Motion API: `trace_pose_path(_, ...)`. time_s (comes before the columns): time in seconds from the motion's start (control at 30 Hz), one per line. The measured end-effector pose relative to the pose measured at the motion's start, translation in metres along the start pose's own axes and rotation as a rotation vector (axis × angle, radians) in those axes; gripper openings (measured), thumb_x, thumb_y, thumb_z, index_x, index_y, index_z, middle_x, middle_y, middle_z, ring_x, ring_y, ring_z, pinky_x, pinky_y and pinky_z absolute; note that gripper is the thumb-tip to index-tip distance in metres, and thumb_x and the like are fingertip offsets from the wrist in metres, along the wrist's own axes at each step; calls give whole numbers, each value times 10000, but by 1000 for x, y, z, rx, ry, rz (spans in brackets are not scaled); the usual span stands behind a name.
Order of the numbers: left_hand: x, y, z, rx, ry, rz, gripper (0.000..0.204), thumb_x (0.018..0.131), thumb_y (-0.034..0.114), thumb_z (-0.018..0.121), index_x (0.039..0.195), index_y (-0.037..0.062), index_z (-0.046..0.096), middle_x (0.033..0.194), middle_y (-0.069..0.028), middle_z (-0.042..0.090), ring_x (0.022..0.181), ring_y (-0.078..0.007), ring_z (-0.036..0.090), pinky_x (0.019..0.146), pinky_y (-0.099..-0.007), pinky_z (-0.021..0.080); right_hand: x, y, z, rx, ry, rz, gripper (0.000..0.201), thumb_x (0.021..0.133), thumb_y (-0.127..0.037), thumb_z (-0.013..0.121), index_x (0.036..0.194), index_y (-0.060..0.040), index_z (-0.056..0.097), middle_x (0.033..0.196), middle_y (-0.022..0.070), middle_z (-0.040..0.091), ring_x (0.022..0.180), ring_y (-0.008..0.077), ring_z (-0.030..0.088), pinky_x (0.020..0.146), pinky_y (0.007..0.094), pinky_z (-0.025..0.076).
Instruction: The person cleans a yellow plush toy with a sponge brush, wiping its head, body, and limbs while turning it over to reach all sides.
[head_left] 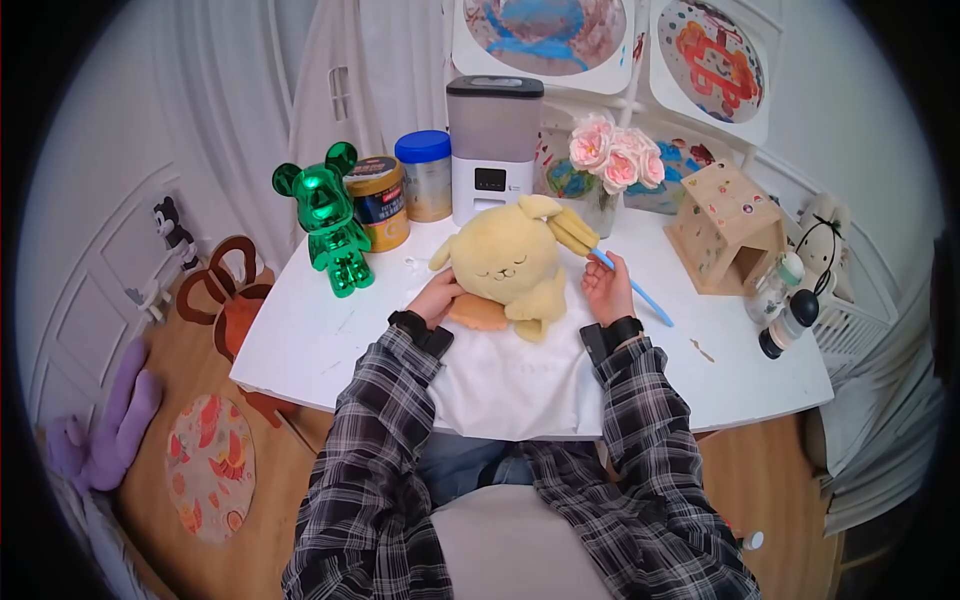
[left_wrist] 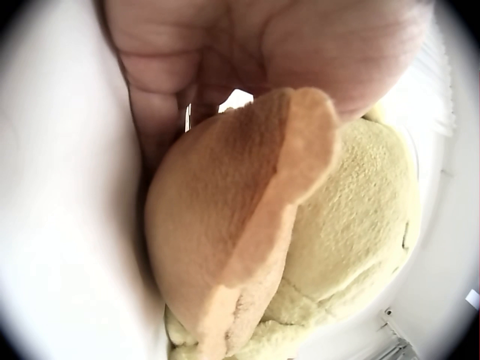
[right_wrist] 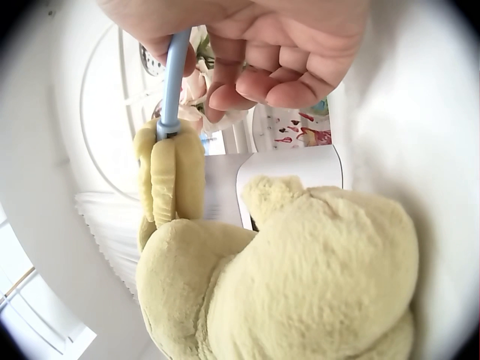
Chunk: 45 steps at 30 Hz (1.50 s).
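Observation:
A pale yellow plush toy [head_left: 510, 255] with stitched closed eyes sits upright on a white cloth [head_left: 510, 390]. The left hand [head_left: 437, 297] holds its side by an orange piece [head_left: 478, 313]; in the left wrist view the fingers of the left hand [left_wrist: 262, 45] pass behind that orange piece [left_wrist: 217, 202]. The right hand [head_left: 607, 290] pinches a blue handle [right_wrist: 174, 82] between thumb and forefinger, its other fingers curled loosely. The yellow duster head [right_wrist: 176, 176] on that handle touches the plush toy [right_wrist: 315, 270] at the top of its head.
Behind the plush stand a green bear figure [head_left: 335, 225], a gold can [head_left: 380, 205], a blue-lidded jar [head_left: 427, 180] and a grey-white dispenser [head_left: 493, 140]. Pink roses [head_left: 617, 155], a wooden house [head_left: 725, 230] and bottles [head_left: 790, 320] occupy the right side of the white table [head_left: 300, 340].

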<state>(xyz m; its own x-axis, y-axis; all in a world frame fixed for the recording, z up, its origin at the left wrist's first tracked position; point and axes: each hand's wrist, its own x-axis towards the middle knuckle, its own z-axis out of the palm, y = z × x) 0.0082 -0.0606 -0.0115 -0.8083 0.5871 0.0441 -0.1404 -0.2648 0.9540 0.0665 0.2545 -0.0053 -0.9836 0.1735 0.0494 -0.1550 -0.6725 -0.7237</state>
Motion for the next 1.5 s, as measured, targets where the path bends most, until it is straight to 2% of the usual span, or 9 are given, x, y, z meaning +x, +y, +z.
trace_pose_path(0.17,-1,1,1,-10,16,-33,430,888,2,517,1312,-1,443,1284,-120,538,1151,-220,554,986,-327,442,-5,-12,9,0,15,-109,270,913,-289,507,961,-39,596,691,9,549,652,124,508,636,267,412)
trace_pose_path(0.43,1,-1,4,-30,23,-20,411,910,29,508,1315,5,443,1291,-118,532,1156,-215,550,987,-332,441,-27,-36,41,66,-99,-217,224,954,-218,467,982,-27,581,693,30,553,632,112,520,602,244,403)
trace_pose_path(0.67,2,5,16,63,1,-33,424,923,60,510,1334,1,424,1308,-111,522,1178,-200,529,1006,-320,416,-47,-71,77,-322,-171,-404,140,947,-182,491,878,-63,515,638,-7,461,573,84,434,574,222,369)
trace_pose_path(0.97,2,2,14,51,-6,-26,419,912,76,535,1316,3,452,1290,-95,539,1182,-178,521,1007,-311,406,-40,-88,65,-431,-180,-390,111,914,-124,572,866,-93,477,638,-22,455,593,78,435,589,226,369)
trace_pose_path(1.03,1,-1,14,55,-5,-6,416,910,74,537,1312,2,458,1280,-94,547,1177,-174,524,1004,-312,409,-38,-81,52,-300,-238,-338,97,927,-151,553,890,-81,498,661,2,484,639,105,473,630,247,401)
trace_pose_path(1.1,-4,-2,12,99,16,-83,400,907,76,552,1296,13,477,1260,-84,565,1153,-173,545,987,-307,425,-42,-65,36,-175,-260,-269,120,944,-188,520,918,-70,522,695,24,512,695,133,501,678,271,424)
trace_pose_path(1.2,-4,-3,9,198,51,-63,374,903,89,571,1266,24,509,1229,-73,589,1106,-166,575,954,-297,449,-47,-52,25,7,-256,-182,274,975,-263,436,983,-34,587,755,73,572,780,192,536,769,316,447)
trace_pose_path(1.33,-7,-5,5,248,34,-61,402,880,98,598,1267,26,516,1207,-67,600,1088,-160,577,950,-291,441,-50,-47,16,84,-251,-191,300,970,-252,444,911,-13,615,694,59,544,765,191,525,767,330,442)
trace_pose_path(1.5,-10,1,4,219,-8,-63,385,889,88,589,1263,30,516,1216,-74,595,1099,-175,577,963,-307,441,-40,-45,5,60,-277,-191,256,941,-202,499,929,30,607,662,53,530,693,174,497,720,326,415)
